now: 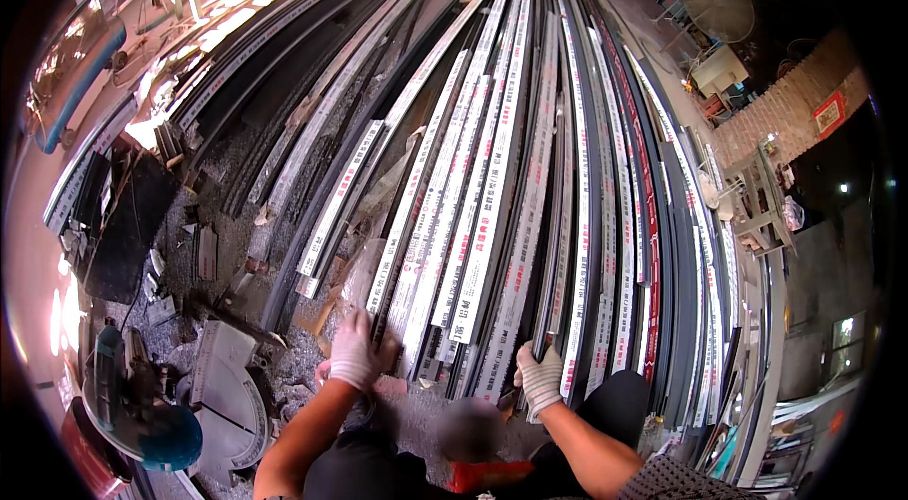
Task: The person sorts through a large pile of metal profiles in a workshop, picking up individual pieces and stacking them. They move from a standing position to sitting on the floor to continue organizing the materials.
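Note:
Many long metal profiles [487, 216], dark or wrapped in white printed film, lie side by side and run away from me. At their near ends, my left hand [355, 355] in a white glove is closed at the end of a white-wrapped profile [383, 282]; the fingers are partly hidden. To its right, my right hand [539, 377], also gloved, is wrapped around the near end of a dark, narrow profile [542, 339]. Clear wrapping film [361, 275] lies just beyond my left hand.
A teal-guarded cutting saw [170, 434] with a round grey metal base [230, 410] stands at lower left. Metal offcuts [161, 306] and shavings litter the floor there. A dark panel [132, 226] leans at left. A wooden stand [759, 202] stands at right beside a brick wall [804, 103].

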`<state>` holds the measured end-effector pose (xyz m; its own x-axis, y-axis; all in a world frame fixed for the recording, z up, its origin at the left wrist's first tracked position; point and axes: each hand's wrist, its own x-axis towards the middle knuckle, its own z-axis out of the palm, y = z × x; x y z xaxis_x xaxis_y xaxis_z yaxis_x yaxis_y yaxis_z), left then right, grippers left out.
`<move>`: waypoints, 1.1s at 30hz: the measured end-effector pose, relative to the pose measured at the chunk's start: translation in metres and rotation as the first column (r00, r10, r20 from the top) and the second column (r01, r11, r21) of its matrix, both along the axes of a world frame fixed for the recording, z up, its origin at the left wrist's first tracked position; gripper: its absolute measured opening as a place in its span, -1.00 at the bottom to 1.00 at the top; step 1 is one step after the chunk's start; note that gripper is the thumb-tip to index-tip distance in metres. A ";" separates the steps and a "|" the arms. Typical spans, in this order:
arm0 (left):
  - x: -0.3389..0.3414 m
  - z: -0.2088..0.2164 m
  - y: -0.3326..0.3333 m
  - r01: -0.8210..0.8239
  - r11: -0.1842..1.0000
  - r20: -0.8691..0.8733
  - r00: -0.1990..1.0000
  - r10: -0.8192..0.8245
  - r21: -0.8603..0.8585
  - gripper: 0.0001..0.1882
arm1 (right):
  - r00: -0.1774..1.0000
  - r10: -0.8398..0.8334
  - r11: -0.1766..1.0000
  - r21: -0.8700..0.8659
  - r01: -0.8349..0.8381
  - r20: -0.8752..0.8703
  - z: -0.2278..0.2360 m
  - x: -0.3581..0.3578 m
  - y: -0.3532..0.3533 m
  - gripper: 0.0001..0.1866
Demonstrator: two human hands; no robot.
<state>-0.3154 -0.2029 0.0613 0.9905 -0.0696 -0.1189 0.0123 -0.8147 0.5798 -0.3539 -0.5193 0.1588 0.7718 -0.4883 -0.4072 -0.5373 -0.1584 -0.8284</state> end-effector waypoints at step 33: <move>-0.034 0.027 -0.002 0.142 0.956 -0.168 0.967 -0.190 -0.258 -0.05 | 0.996 -0.078 0.977 0.195 0.083 -0.034 0.019 -0.088 -0.025 -0.78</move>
